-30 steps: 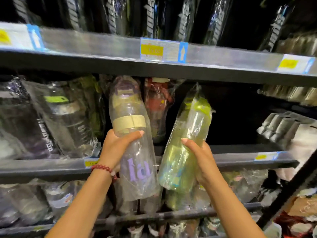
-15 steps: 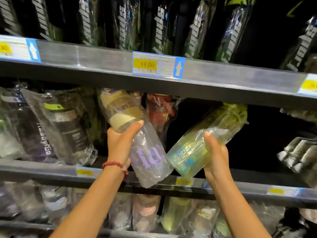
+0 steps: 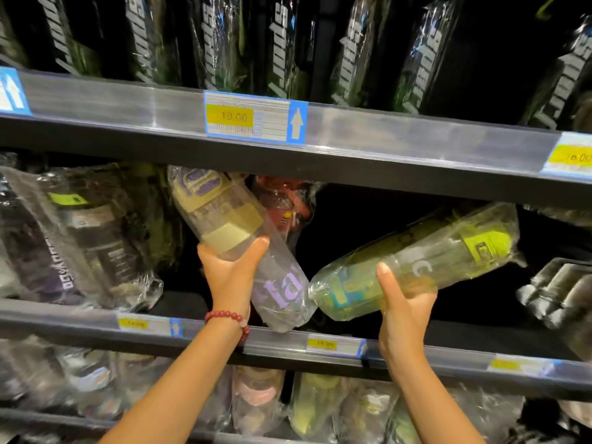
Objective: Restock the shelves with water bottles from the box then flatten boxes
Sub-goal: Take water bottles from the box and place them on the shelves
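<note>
Green bottle (image 3: 416,261) now flatter, deeper in shelf (image 3: 448,357).

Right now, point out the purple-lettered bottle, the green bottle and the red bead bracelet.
purple-lettered bottle (image 3: 282,288), head view, on its purple lettering.
green bottle (image 3: 426,261), head view, mid-body.
red bead bracelet (image 3: 226,315), head view, beads on the left wrist.

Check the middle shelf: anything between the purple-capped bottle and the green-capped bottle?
Head view: a red bottle stands behind the gap between the purple-capped bottle and green-capped bottle; otherwise dark shelf space.
</note>
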